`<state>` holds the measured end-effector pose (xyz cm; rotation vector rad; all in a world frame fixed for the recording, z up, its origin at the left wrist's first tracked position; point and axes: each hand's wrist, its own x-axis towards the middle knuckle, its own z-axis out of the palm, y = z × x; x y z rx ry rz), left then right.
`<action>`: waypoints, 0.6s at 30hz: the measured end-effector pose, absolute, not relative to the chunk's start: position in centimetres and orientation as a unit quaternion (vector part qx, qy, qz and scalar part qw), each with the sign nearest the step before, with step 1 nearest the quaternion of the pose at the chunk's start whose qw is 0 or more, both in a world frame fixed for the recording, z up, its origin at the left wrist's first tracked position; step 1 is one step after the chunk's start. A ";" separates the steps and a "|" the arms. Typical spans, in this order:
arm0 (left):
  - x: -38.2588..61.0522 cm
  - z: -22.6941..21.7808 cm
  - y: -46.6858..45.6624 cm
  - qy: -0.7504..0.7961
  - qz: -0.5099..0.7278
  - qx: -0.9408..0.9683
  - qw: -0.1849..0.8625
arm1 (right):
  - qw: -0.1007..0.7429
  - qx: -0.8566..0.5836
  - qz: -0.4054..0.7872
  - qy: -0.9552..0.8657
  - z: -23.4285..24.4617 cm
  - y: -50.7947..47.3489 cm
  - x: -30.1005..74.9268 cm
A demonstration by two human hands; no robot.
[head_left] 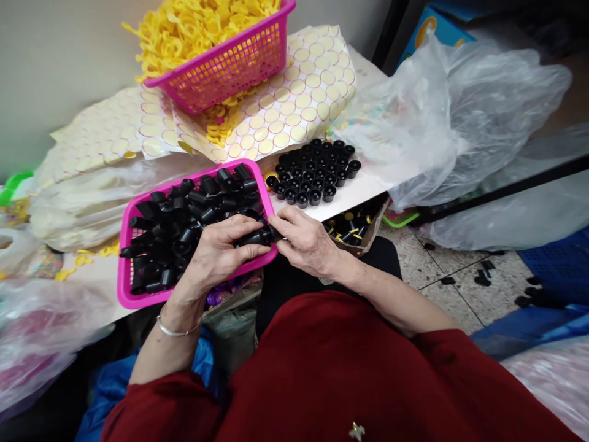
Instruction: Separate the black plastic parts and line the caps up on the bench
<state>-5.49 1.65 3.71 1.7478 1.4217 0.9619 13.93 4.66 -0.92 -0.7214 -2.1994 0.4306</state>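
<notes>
Head view: at the right edge of the pink tub, left hand and right hand fingers grip a black part; beyond the tub, sticker sheets; right of it, black cups and a plastic bag.

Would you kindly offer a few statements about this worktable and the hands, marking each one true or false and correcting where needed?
1. The left hand holds a black plastic part. True.
2. The right hand rests in the lap. False: it meets the left hand at the rim of the front pink basket.
3. The bracelet is on the right wrist. False: it is on the left one.
4. The cluster of black cups stands right of the front pink basket. True.
5. The yellow plastic pieces fill a blue basket. False: they heap in the rear pink basket.
</notes>
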 end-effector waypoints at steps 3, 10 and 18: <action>-5.5 3.7 1.6 0.569 0.361 0.654 0.344 | 0.371 -0.279 0.140 -0.874 -0.8 4.7 14.0; -4.2 2.9 2.7 0.566 0.380 0.640 0.354 | 0.339 -0.279 0.120 -0.891 -0.9 4.0 13.7; -3.1 3.6 2.2 0.619 0.410 0.662 0.095 | 0.505 -0.461 0.206 -0.700 -4.5 7.7 17.4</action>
